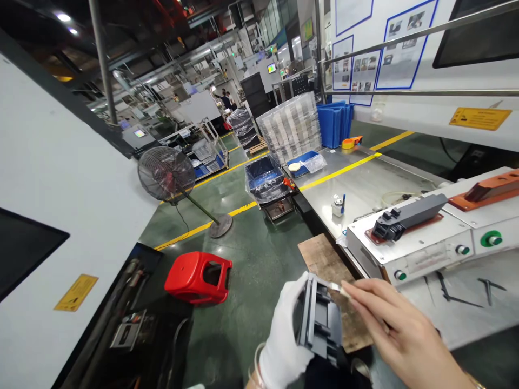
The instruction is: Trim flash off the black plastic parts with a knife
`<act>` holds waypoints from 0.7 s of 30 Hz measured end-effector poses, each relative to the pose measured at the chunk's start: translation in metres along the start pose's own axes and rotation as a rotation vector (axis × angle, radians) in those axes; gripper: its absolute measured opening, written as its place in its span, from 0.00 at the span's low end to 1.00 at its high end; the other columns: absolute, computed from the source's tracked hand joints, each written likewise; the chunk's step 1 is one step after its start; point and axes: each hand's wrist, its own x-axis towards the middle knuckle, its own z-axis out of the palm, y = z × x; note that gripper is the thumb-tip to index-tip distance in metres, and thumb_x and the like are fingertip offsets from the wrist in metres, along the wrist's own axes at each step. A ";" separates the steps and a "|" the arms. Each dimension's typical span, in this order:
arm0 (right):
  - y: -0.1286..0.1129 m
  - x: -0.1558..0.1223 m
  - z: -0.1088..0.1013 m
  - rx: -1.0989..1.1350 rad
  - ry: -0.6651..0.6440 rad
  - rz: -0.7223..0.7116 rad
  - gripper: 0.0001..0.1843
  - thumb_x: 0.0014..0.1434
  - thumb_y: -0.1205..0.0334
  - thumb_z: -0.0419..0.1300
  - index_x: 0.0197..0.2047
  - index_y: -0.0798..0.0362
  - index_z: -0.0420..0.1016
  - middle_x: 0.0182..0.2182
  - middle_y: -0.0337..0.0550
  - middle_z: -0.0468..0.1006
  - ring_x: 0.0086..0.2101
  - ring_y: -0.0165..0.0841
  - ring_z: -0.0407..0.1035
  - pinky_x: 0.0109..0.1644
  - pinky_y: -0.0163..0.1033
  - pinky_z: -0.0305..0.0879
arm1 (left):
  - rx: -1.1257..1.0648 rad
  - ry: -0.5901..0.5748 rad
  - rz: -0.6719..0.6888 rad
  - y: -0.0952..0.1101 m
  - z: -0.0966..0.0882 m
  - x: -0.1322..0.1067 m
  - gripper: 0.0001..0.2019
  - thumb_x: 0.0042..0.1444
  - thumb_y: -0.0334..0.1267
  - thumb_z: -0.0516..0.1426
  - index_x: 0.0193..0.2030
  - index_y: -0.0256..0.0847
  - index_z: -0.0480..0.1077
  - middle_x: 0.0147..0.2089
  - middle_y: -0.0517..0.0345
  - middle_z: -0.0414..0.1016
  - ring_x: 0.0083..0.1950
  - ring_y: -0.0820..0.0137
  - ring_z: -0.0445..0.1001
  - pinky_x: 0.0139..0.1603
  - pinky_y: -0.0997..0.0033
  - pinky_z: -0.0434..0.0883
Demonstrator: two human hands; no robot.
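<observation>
My left hand (283, 336), in a white glove, is closed around a dark grey plastic part (322, 319) with ribs and posts along its open side. Bare and pinched, my right hand (399, 321) grips a small thin tool (335, 287) with a pale, blade-like end. That end points at the top edge of the plastic part; whether it touches I cannot tell. Most of the tool is hidden by my fingers. To the right, a similar long dark grey part (409, 217) sits on a white fixture box (421, 243) with green buttons.
A metal bench (324, 183) runs along the right, bearing a small bottle (337, 206) and black pieces (456, 294). A wooden board (320, 256) lies below its edge. A red stool (198, 276), a floor fan (167, 173) and a plastic-lined bin (265, 175) stand on the floor.
</observation>
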 end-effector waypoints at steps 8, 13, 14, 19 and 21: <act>0.021 -0.002 0.001 0.065 -0.022 0.081 0.13 0.68 0.56 0.58 0.52 0.42 0.79 0.45 0.41 0.80 0.43 0.32 0.78 0.46 0.32 0.74 | 0.047 0.018 -0.129 -0.020 -0.011 -0.001 0.19 0.60 0.57 0.58 0.43 0.45 0.79 0.42 0.51 0.79 0.50 0.52 0.75 0.56 0.55 0.72; 0.004 0.021 0.025 0.599 -0.450 0.599 0.29 0.65 0.34 0.54 0.26 0.50 0.69 0.19 0.35 0.66 0.21 0.28 0.65 0.23 0.31 0.64 | 0.158 -0.129 -0.053 0.008 -0.050 -0.005 0.21 0.49 0.55 0.67 0.45 0.45 0.81 0.47 0.50 0.80 0.54 0.49 0.74 0.63 0.51 0.67; -0.003 0.027 0.032 0.663 -0.518 0.665 0.32 0.63 0.31 0.53 0.23 0.50 0.64 0.17 0.32 0.60 0.19 0.26 0.57 0.20 0.31 0.57 | 0.190 -0.170 -0.019 0.016 -0.058 -0.004 0.24 0.46 0.53 0.69 0.49 0.46 0.80 0.51 0.50 0.80 0.56 0.48 0.72 0.66 0.51 0.63; -0.040 0.059 0.081 0.693 -0.599 0.693 0.35 0.59 0.26 0.53 0.22 0.51 0.59 0.17 0.30 0.55 0.20 0.25 0.49 0.23 0.32 0.47 | 0.207 -0.273 -0.001 0.037 -0.110 0.009 0.23 0.47 0.54 0.68 0.48 0.46 0.81 0.52 0.50 0.81 0.58 0.46 0.72 0.68 0.49 0.62; -0.052 0.071 0.102 0.650 -0.599 0.634 0.34 0.63 0.30 0.53 0.21 0.52 0.61 0.17 0.32 0.59 0.22 0.25 0.53 0.26 0.33 0.50 | 0.151 -0.259 -0.039 0.038 -0.141 0.017 0.21 0.50 0.55 0.66 0.46 0.46 0.82 0.52 0.49 0.80 0.59 0.46 0.71 0.67 0.49 0.63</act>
